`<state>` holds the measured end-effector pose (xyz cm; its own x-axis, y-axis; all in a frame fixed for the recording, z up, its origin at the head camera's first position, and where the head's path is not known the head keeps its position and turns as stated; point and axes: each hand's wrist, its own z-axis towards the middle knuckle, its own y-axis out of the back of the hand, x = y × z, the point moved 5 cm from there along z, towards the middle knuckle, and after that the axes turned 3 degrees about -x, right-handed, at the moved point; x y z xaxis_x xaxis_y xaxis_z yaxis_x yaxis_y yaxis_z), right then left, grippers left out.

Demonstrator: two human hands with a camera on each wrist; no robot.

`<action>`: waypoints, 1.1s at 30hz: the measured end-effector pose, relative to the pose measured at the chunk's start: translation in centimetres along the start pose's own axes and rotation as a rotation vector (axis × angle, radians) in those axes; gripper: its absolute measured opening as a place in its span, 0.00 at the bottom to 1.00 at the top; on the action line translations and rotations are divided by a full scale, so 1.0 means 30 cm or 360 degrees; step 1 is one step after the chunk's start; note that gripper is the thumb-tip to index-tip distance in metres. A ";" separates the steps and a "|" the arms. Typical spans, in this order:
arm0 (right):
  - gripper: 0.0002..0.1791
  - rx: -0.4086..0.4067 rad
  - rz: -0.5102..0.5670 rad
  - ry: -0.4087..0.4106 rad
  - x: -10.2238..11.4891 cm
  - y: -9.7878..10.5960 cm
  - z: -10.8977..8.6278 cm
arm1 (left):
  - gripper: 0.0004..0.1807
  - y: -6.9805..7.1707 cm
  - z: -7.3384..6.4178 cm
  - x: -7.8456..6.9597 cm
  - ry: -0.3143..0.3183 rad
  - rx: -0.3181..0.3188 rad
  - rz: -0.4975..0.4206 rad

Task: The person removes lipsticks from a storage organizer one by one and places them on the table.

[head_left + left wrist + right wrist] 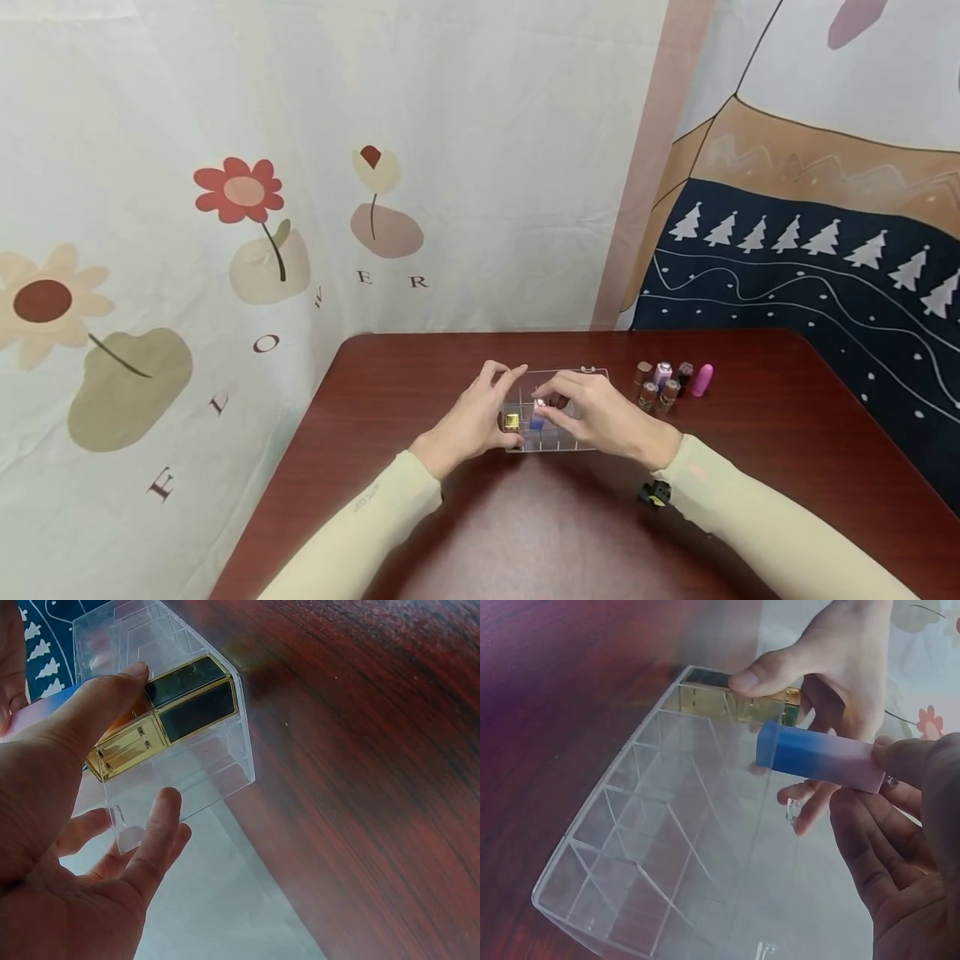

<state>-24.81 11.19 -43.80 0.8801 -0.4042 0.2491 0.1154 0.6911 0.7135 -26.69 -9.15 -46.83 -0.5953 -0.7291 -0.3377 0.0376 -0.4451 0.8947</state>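
A clear plastic organizer (664, 817) with divided compartments stands on the table in front of me. One gold-and-black lipstick tube (165, 716) occupies its left end compartment. My left hand (472, 412) spans that end, the thumb touching the gold-and-black tube and the other fingers loosely spread at the organizer's far side. With thumb and fingertips, my right hand (600, 412) pinches a square lipstick tube (817, 757) by its pink end. This tube's blue end points into the organizer's open side, beside the gold-and-black one. Whether it touches a divider I cannot tell.
Right of the organizer stands a group of lipsticks: brown-capped ones (649, 393), a lilac one (663, 375), a dark one (685, 373) and a bright pink bullet-shaped one (702, 380). Printed cloths (487, 167) hang behind and beside the reddish-brown table (405, 367).
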 end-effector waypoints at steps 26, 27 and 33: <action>0.24 -0.0181 0.0004 -0.0026 -0.004 0.188 -0.051 | 0.66 0.010 -0.006 -0.019 -0.0037 -0.0055 -0.0044; 0.24 -0.0184 -0.0017 -0.0032 -0.006 0.198 -0.052 | 0.65 0.011 -0.007 -0.019 -0.0035 -0.0058 -0.0045; 0.24 -0.0206 -0.0069 -0.0074 -0.020 0.247 -0.066 | 0.65 0.013 -0.009 -0.016 -0.0029 -0.0070 -0.0045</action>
<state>-23.57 17.74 -39.95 0.8510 -0.4606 0.2523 0.2140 0.7428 0.6344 -26.17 -9.11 -46.40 -0.6113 -0.7063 -0.3571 0.0555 -0.4884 0.8709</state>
